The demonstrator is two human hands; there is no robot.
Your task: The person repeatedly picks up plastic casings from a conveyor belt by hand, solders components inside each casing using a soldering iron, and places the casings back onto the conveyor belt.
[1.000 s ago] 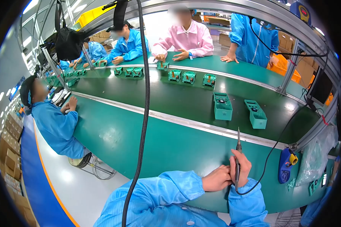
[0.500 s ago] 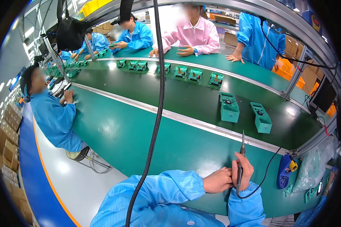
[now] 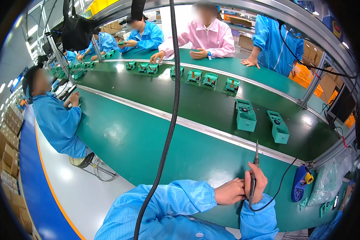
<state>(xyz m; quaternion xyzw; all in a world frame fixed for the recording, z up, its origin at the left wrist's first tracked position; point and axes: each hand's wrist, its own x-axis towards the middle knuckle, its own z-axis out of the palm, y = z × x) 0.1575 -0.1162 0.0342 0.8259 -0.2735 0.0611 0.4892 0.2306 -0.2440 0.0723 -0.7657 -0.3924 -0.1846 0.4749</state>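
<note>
My right hand [image 3: 259,182] is closed around a soldering iron [image 3: 256,161], held upright with its thin metal tip pointing up toward the rail. From the handle's lower end a black cord [image 3: 282,185] loops over the bench to the right. Beside it my left hand [image 3: 229,192] rests against the right wrist with fingers curled; their tips are partly hidden. Beyond the rail, two green plastic housings [image 3: 246,121] lie on the dark conveyor, the second housing [image 3: 280,134] farther right. Neither hand touches them.
A blue iron holder [image 3: 298,187] with a yellow part stands right, by a clear plastic bag [image 3: 328,176]. Several smaller green units [image 3: 209,79] line the belt. A black cable [image 3: 170,132] hangs across the view. Co-workers sit left and opposite; a metal rail [image 3: 204,129] edges the belt.
The view has shifted slightly. Across the belt, the person in pink has moved a hand onto the green units. My hands and the soldering iron keep their pose.
</note>
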